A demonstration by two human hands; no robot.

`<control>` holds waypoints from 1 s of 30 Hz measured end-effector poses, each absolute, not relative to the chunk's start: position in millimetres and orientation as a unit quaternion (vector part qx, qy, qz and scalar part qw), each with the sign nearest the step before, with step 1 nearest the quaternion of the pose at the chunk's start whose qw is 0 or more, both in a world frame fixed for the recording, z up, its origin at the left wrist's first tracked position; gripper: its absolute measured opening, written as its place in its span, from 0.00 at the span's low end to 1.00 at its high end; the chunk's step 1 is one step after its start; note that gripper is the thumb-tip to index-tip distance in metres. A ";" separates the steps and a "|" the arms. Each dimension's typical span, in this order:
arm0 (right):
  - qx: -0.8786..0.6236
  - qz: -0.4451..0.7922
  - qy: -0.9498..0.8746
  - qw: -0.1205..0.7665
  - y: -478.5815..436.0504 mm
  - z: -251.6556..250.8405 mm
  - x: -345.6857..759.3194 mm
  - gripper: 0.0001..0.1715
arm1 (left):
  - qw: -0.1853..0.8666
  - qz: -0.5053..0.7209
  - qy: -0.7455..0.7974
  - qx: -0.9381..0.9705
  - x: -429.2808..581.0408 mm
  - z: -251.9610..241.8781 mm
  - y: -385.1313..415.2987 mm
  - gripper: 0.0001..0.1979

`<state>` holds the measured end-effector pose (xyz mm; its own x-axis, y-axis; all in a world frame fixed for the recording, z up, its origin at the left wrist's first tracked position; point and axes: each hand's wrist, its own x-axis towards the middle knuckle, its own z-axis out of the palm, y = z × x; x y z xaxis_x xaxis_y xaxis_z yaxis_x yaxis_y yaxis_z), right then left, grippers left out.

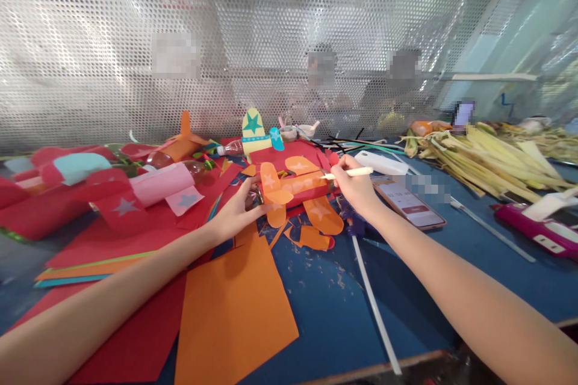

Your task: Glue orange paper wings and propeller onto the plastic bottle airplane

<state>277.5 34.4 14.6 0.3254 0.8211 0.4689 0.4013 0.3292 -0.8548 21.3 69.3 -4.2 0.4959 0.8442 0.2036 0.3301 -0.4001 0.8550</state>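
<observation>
A toy airplane made from a bottle wrapped in red and orange paper lies on its side at the middle of the table. It has an orange paper propeller at the left end and orange wings with pale stars. At the bottle's neck, my left hand is closed round the cap end. My right hand pinches a pale yellow pen, its tip at the orange strip on the body. Orange paper offcuts lie just below the plane.
Orange sheets and red sheets cover the near left. Other paper-covered bottle planes crowd behind them. Rightward lie a phone, a white stick, dried husks and a magenta power strip. A perforated sheet stands behind.
</observation>
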 end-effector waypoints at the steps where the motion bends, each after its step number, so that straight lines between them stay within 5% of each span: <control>1: -0.552 0.173 -0.554 0.599 34.7 14.5 277.9 0.11 | 0.392 0.327 0.381 0.771 21.3 -4.1 69.2 0.29; 30: -0.550 0.174 -0.550 0.604 33.9 16.5 277.8 0.12 | 0.400 0.326 0.383 0.766 22.7 -1.0 65.9 0.30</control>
<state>277.8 33.9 16.5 0.3350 0.8145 0.4737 0.3944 0.3354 -0.8555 22.7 65.9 -1.0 0.4947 0.8474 0.1928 0.3256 -0.3865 0.8629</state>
